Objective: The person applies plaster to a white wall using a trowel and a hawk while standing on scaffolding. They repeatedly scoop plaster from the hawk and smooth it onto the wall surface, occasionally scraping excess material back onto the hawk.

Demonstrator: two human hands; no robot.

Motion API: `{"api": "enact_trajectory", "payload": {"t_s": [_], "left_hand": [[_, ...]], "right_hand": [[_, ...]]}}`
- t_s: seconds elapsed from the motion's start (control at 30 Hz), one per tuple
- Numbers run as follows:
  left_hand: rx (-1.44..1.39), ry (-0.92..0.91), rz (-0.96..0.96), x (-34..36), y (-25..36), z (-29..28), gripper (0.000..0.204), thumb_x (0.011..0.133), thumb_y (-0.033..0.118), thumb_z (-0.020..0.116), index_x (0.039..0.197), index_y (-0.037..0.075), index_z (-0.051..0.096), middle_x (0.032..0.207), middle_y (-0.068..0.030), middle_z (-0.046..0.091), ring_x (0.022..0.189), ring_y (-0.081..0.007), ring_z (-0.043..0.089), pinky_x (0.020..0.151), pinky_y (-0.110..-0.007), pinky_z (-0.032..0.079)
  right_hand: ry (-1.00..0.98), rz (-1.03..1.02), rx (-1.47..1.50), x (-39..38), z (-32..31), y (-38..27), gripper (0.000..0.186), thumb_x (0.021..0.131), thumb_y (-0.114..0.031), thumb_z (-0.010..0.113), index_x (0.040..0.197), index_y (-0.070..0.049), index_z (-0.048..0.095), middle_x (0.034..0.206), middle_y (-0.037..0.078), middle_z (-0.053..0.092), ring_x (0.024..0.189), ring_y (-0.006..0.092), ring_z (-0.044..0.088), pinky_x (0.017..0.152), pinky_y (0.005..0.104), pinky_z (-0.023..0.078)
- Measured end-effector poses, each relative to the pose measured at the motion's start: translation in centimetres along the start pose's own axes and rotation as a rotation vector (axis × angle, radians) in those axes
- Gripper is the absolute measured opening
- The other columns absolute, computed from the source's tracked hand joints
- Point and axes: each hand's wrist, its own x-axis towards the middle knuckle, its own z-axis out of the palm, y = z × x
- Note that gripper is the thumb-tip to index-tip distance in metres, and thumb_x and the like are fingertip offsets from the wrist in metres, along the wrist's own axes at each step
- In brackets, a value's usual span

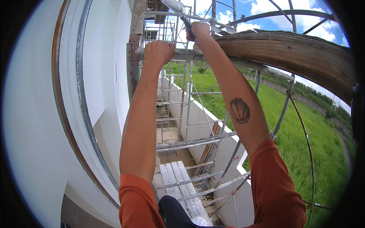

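Observation:
My left hand point(159, 52) is closed over a horizontal scaffold tube point(186, 54), close to a rusty upright post point(133, 64) beside the white wall. Higher and to the right, my right hand point(199, 31) is closed around a dark-handled tool point(188, 26). Its pale, silvery head points up and to the left; its exact kind is not clear. Behind this hand is a crossing scaffold tube. Both arms stretch up and forward, in orange sleeves.
A thick weathered timber plank point(285, 53) lies across the upper right. Scaffold frames descend ahead, with whitish planks point(180, 182) below me. The curved white wall point(34, 114) with two vertical pipes stands left. Past a low white wall point(216, 167) grows tall grass point(304, 152).

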Motion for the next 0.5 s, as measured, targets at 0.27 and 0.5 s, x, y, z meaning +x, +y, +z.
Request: {"api": "enact_trajectory", "payload": {"t_s": [0.27,0.5], "left_hand": [[-0.101,-0.031,-0.086,-0.2,1.4,0.2,0.047,0.089,0.032,0.035,0.077,0.003,0.070,0.079,-0.0200,0.067,0.074,-0.0363,0.065,0.075,-0.046,0.051],[-0.111,0.036,-0.059,0.7,1.5,-0.2,0.045,0.087,0.033,0.039,0.074,0.003,0.071,0.072,-0.0196,0.066,0.070,-0.0347,0.065,0.069,-0.045,0.051]], "right_hand": [[-0.132,-0.357,-1.465,10.3,-1.2,8.7,0.033,0.084,-0.028,0.050,0.096,-0.004,0.069,0.091,0.012,0.069,0.083,0.0290,0.068,0.076,0.0437,0.053],[-0.613,-0.118,-1.656,15.4,-3.4,9.2,0.035,0.082,-0.021,0.046,0.101,0.001,0.065,0.101,0.020,0.065,0.081,0.0317,0.066,0.073,0.0427,0.052]]}}
